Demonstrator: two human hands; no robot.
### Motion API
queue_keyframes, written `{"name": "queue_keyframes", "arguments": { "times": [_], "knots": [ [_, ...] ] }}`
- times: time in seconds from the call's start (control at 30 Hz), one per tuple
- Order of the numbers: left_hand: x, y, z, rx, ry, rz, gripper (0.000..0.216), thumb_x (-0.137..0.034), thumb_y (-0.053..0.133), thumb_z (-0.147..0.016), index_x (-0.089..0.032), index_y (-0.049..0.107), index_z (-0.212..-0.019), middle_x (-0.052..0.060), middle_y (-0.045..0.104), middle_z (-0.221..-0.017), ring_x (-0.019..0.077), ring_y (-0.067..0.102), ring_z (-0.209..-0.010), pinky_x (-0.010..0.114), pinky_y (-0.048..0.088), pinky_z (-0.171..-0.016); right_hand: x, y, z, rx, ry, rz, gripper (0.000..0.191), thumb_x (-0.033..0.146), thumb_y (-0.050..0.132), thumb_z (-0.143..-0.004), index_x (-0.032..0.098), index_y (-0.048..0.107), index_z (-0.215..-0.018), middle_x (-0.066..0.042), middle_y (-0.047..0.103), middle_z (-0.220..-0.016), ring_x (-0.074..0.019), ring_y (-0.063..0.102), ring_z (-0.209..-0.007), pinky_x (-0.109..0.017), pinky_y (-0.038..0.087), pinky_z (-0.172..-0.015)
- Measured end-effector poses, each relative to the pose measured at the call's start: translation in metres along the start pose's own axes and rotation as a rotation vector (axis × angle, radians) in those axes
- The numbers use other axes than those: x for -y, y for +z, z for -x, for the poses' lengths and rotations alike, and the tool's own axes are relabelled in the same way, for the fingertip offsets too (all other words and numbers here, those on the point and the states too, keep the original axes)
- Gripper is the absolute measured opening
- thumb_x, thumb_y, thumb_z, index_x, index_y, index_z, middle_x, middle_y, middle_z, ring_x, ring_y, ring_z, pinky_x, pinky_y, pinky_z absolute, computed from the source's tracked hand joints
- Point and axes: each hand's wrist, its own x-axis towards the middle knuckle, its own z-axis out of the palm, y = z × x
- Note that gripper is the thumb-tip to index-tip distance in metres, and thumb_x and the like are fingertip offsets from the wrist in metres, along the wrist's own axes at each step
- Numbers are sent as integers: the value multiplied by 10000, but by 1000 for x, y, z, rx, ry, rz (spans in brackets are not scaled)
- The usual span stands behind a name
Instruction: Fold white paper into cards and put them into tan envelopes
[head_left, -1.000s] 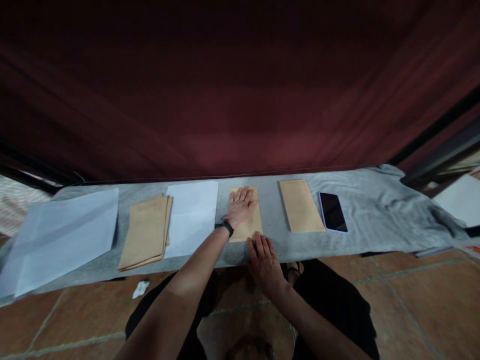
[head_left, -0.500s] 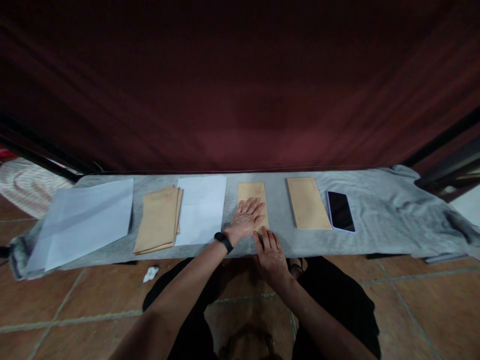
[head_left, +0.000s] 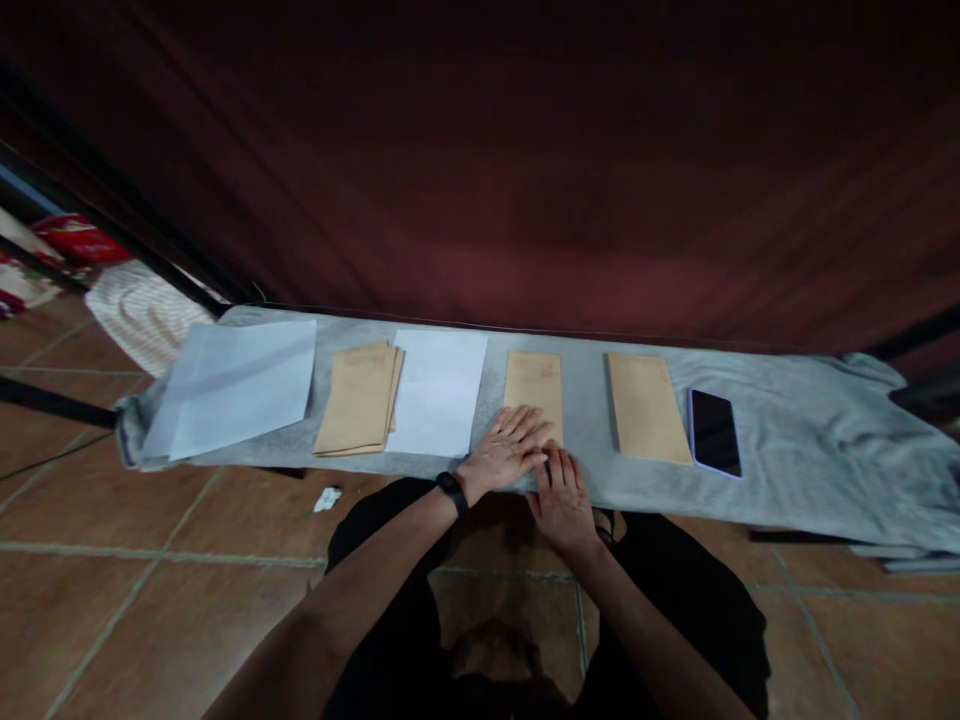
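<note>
Left hand (head_left: 506, 455) is laid flat, unclenched, on a brown envelope (head_left: 534, 385) stretched toward 12 o'clock; the right hand (head_left: 564, 503), fingers extended, is placed at its near end. Reddish print (head_left: 550, 369) cannot be read. Another envelope (head_left: 649, 410) is seen at 2 o'clock, a phone (head_left: 715, 432) near 3, a white sheet (head_left: 439, 390) and piled envelopes (head_left: 356, 400) around 10.

Dark red fabric (head_left: 525, 190) hangs beyond brown tiles (head_left: 187, 620).
</note>
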Motion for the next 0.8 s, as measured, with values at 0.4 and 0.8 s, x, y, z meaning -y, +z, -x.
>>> {"name": "queue_keyframes", "arguments": {
  "times": [0.4, 0.8],
  "knots": [
    [-4, -2, 23, -12, 83, 0, 685, -600, 320, -1020, -194, 271, -1570, 97, 252, -1649, 210, 159, -1540, 440, 94, -1250, -1, 16, 5, -91, -28, 69, 681, 202, 528, -883, 24, 343, -1514, -246, 387, -1554, -362, 364, -1410, -549, 302, -1163],
    [-3, 4, 37, -23, 86, 36, 671, -551, 374, -1024, -130, 313, -1543, 126, 307, -1622, 201, 209, -1526, 387, 183, -1247, 8, 19, 3, -123, 6, 127, 649, 193, 533, -872, 11, 404, -1481, -252, 405, -1542, -364, 370, -1424, -551, 342, -1150]
  ]
}}
